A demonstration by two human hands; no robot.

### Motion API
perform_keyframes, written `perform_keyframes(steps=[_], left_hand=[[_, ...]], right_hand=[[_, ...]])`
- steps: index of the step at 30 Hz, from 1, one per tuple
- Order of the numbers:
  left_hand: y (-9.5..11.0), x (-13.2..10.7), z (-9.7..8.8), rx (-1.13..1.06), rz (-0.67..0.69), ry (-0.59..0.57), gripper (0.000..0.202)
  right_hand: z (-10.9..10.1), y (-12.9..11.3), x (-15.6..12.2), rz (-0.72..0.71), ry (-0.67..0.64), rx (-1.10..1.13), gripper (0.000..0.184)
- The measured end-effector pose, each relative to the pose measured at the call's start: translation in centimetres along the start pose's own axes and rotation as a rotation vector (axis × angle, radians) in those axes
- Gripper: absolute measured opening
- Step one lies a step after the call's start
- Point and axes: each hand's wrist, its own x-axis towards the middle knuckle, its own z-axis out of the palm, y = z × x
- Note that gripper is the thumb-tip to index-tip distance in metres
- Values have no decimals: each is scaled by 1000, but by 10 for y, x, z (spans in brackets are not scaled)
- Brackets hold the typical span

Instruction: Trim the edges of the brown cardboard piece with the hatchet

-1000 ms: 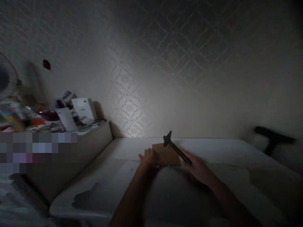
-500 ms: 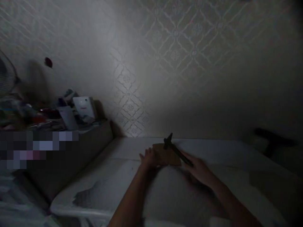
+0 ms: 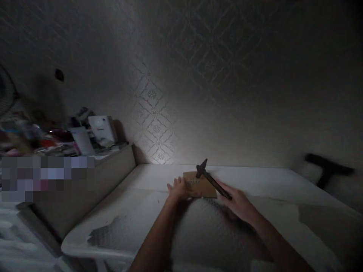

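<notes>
In dim light, my left hand (image 3: 178, 189) rests with fingers spread on the left edge of a small brown card or notebook (image 3: 200, 184) lying on a white table (image 3: 147, 211). My right hand (image 3: 239, 204) is closed around a dark pen-like tool (image 3: 211, 179). The tool slants up and to the left, and its pointed, winged tip stands above the brown piece. Both forearms reach in from the bottom of the view.
A patterned wall stands close behind the table. At the left, a lower cabinet (image 3: 93, 177) carries white boxes (image 3: 100, 128) and cluttered items. A dark T-shaped object (image 3: 326, 170) sits at the far right. A fan (image 3: 7, 92) shows at the left edge.
The hands and the tool have barely moved. The scene has grown darker and the view has shifted slightly.
</notes>
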Motion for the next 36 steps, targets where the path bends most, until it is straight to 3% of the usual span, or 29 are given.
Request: perform_keyframes(steps=[36], left_hand=[[1, 0, 0, -14, -4, 14, 121]], right_hand=[[3, -2, 0, 83, 27, 22, 55]])
